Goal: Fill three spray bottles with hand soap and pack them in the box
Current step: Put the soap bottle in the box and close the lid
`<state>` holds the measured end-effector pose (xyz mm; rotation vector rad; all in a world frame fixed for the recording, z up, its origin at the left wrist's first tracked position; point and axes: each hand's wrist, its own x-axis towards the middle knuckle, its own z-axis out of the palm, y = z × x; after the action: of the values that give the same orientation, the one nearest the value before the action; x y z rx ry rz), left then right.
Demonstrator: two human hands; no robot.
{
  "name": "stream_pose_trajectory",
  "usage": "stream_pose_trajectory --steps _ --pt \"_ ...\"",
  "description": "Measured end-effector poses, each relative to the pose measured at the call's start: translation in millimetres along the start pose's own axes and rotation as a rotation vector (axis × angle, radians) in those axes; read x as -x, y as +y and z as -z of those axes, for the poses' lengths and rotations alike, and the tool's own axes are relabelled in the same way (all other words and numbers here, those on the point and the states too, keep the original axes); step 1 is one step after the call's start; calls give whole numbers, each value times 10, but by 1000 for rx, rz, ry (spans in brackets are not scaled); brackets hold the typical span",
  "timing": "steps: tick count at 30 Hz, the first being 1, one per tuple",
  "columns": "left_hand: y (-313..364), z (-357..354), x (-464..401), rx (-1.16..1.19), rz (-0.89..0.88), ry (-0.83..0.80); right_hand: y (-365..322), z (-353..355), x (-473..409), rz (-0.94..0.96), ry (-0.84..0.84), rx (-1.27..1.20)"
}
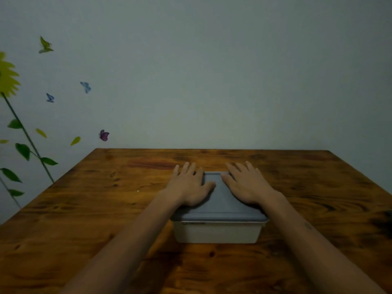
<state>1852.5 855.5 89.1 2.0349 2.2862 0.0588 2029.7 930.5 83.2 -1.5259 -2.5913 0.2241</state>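
On wooden table (84,209), closed box (216,232) before sticker-decorated wall (212,71).

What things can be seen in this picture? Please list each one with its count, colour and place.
box: one, pale body, on the table near the front middle
lid: one, grey, closed on the box
table: one, brown wood, against the wall
wall: one, pale grey-blue, behind the table
flower sticker: one, yellow with green stem, on the wall at left
butterfly stickers: five, green, blue and purple, on the wall at left
left hand: one, flat on the lid's left part
right hand: one, flat on the lid's right part
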Motion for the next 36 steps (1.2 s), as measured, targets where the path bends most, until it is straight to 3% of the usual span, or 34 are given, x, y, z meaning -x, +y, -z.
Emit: stream_pose_trajectory --steps 10,14,16,21,28,36 --pt "163 -91 -109 95 -58 -34 56 -122 -133 -23 -15 -76" --pt "95 -26 -71 246 -62 156 121 -58 -77 -28 114 -204" --pt "10 14 -55 239 -55 243 133 -17 -20 -19 156 -147" --pt "-58 -79 -8 2 -38 35 -89 -5 121 130 24 21" --pt "-52 -92 -13 -53 -40 -13 -148 -61 154 116 -53 114" --pt "54 50 34 -34 -43 -5 -182 23 221 130 146 -25"
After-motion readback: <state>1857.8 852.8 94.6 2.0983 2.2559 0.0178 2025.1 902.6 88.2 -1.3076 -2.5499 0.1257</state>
